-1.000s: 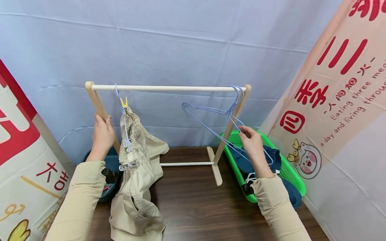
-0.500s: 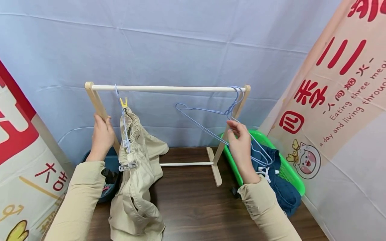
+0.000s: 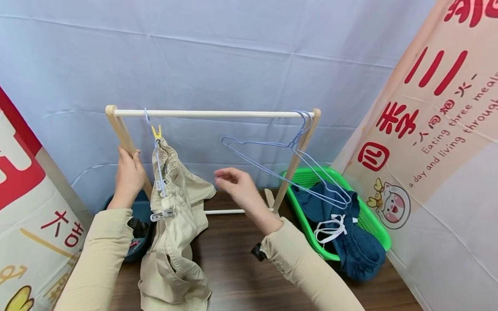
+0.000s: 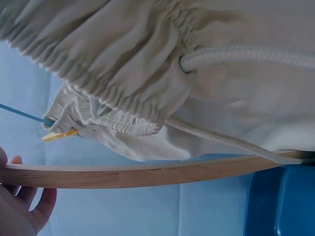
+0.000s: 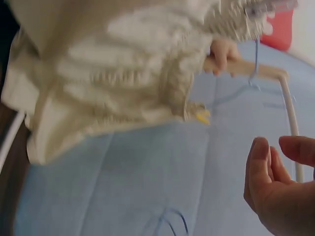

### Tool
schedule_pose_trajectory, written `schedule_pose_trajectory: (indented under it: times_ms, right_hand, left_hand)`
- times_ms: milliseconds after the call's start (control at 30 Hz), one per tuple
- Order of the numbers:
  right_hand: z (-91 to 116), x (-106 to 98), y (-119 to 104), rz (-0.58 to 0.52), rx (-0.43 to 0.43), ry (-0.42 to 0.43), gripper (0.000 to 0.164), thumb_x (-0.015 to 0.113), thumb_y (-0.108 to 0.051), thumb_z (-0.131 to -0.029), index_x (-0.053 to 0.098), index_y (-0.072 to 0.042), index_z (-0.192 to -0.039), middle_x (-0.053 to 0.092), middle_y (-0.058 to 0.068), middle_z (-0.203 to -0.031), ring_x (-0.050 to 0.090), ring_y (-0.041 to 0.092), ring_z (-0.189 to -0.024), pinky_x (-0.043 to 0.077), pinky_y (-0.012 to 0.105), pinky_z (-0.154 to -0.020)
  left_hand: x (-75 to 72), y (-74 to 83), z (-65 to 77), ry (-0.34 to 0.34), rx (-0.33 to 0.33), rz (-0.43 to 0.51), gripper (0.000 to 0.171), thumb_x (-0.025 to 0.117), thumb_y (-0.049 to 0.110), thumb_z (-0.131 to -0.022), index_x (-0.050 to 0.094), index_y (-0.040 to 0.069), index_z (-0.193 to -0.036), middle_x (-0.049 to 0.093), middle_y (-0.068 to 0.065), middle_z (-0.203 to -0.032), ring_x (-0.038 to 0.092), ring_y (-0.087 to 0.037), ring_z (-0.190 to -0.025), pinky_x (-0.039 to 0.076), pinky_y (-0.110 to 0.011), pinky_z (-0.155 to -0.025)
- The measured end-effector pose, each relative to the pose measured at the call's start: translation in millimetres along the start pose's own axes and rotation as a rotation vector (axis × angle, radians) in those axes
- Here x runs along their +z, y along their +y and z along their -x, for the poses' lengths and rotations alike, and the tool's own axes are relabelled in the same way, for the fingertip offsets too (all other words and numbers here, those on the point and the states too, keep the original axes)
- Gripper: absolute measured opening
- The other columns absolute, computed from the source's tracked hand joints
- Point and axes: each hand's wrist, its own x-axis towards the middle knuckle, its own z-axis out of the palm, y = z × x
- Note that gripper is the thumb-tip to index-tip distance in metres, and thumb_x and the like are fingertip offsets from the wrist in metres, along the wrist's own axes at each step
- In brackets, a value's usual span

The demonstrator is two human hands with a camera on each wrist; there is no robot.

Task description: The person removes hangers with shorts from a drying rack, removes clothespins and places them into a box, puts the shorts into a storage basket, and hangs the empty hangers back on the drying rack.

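My left hand (image 3: 130, 179) grips the left wooden post (image 3: 120, 129) of a clothes rack; the left wrist view shows its fingers wrapped round the wood. Beside it hang beige trousers (image 3: 179, 242) with a gathered waist, on a blue wire hanger at the rail's left end. A yellow clothespin (image 3: 157, 132) and a clear clip (image 3: 163, 214) sit on the waistband. To the right of the trousers, apart from them, my right hand (image 3: 245, 194) is in the air with loosely bent fingers and nothing in it. Blue wire hangers (image 3: 292, 145) hang at the rail's right end.
A green basket (image 3: 383, 235) holding dark blue clothing (image 3: 362, 255) with white drawstrings stands on the right. Behind the left arm is a dark blue bin (image 3: 145, 205) with small items. The white rail (image 3: 218, 114) spans the posts; a pale cloth backdrop hangs behind.
My right hand has left the blue hangers and moved left towards the beige trousers. The hangers have swung slightly. My left hand stays on the post.
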Motion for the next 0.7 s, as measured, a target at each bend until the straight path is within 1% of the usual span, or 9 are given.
schedule_pose_trajectory:
  times_ms: [67, 133, 233, 333, 433, 533, 633, 700]
  right_hand:
    - [-2, 13, -2, -0.028, 0.028, -0.050, 0.028, 0.061, -0.008, -0.090, 0.065, 0.002, -0.116, 0.068, 0.020, -0.108, 0.061, 0.007, -0.084, 0.049, 0.019, -0.077]
    - [-5, 26, -5, -0.073, 0.061, -0.089, 0.028, 0.061, -0.008, -0.090, 0.065, 0.002, -0.116, 0.067, 0.020, -0.111, 0.065, 0.013, -0.087, 0.052, 0.020, -0.078]
    - [-8, 43, -9, -0.145, 0.085, -0.125, 0.028, 0.060, -0.007, -0.091, 0.064, 0.003, -0.117, 0.066, 0.022, -0.115, 0.068, 0.026, -0.097, 0.055, 0.024, -0.083]
    - [-10, 59, -13, -0.189, 0.089, -0.145, 0.031, 0.060, -0.008, -0.093, 0.062, 0.004, -0.121, 0.064, 0.022, -0.120, 0.065, 0.031, -0.108, 0.054, 0.025, -0.087]
    - [-10, 72, -16, -0.167, 0.080, -0.168, 0.035, 0.061, -0.012, -0.093, 0.060, 0.001, -0.125, 0.064, 0.018, -0.122, 0.064, 0.024, -0.108, 0.051, 0.021, -0.086]
    - [-10, 85, -19, -0.132, 0.070, -0.204, 0.039, 0.061, -0.016, -0.093, 0.058, -0.002, -0.129, 0.063, 0.015, -0.121, 0.061, 0.015, -0.103, 0.049, 0.017, -0.084]
    - [-9, 96, -19, -0.111, 0.055, -0.218, 0.041, 0.062, -0.016, -0.093, 0.056, 0.001, -0.130, 0.064, 0.015, -0.119, 0.059, 0.008, -0.095, 0.048, 0.013, -0.080]
    - [-8, 101, -20, -0.115, 0.055, -0.208, 0.040, 0.062, -0.013, -0.092, 0.056, 0.003, -0.129, 0.065, 0.016, -0.116, 0.058, 0.005, -0.090, 0.048, 0.012, -0.077]
  left_hand:
    - [-0.1, -0.3, 0.1, 0.000, -0.001, -0.001, 0.048, 0.016, 0.026, -0.105, 0.010, 0.002, -0.146, 0.038, -0.031, -0.137, 0.047, -0.049, -0.109, 0.041, -0.061, -0.079]
    - [-0.2, -0.1, 0.4, 0.001, -0.001, -0.002, 0.048, 0.016, 0.025, -0.105, 0.010, 0.002, -0.146, 0.038, -0.031, -0.137, 0.047, -0.049, -0.109, 0.041, -0.061, -0.079]
    - [-0.4, 1.1, 1.1, 0.001, -0.002, -0.001, 0.048, 0.016, 0.026, -0.104, 0.011, 0.002, -0.146, 0.039, -0.030, -0.138, 0.047, -0.049, -0.110, 0.041, -0.061, -0.080]
    - [-0.7, 2.2, 1.7, 0.003, -0.006, -0.002, 0.048, 0.016, 0.026, -0.104, 0.011, 0.002, -0.146, 0.039, -0.030, -0.138, 0.047, -0.049, -0.111, 0.041, -0.062, -0.081]
    - [0.0, 2.9, 1.6, 0.008, -0.006, -0.001, 0.047, 0.017, 0.025, -0.105, 0.012, 0.002, -0.146, 0.040, -0.029, -0.138, 0.048, -0.049, -0.111, 0.040, -0.062, -0.082]
    - [0.4, 2.6, 1.1, 0.008, -0.010, -0.002, 0.047, 0.017, 0.025, -0.104, 0.013, 0.002, -0.145, 0.040, -0.030, -0.137, 0.047, -0.049, -0.111, 0.039, -0.062, -0.083]
    - [-0.7, 3.1, 1.6, 0.013, -0.022, -0.003, 0.047, 0.018, 0.026, -0.105, 0.013, 0.003, -0.145, 0.040, -0.030, -0.137, 0.047, -0.049, -0.113, 0.038, -0.062, -0.086]
    - [-1.0, 3.6, 2.0, 0.016, -0.024, -0.004, 0.047, 0.018, 0.026, -0.105, 0.013, 0.003, -0.145, 0.040, -0.030, -0.136, 0.046, -0.049, -0.114, 0.038, -0.062, -0.088]
